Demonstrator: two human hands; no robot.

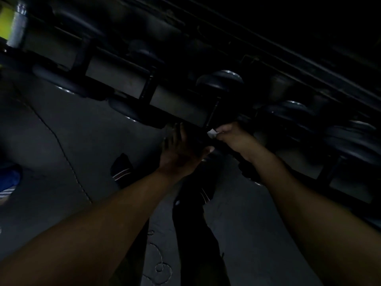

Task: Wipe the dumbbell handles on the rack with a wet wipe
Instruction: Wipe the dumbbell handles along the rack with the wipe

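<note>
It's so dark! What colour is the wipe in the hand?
White wipe, in the head view.

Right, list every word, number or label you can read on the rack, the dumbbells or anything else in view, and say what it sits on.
None can be read.
Dumbbell heads: dark and blurred, no weight numbers legible.
Rack front panels: plain, no label showing.
Yellow patch at top left: blurred, no text legible.
Wet wipe pinched in the right hand: plain white scrap.

Grey floor (61, 131) is stretching out underfoot, a thin cord (61, 145) is trailing across it, something blue (9, 178) is sitting left, yellow panel (6, 21) glowing top-left.
</note>
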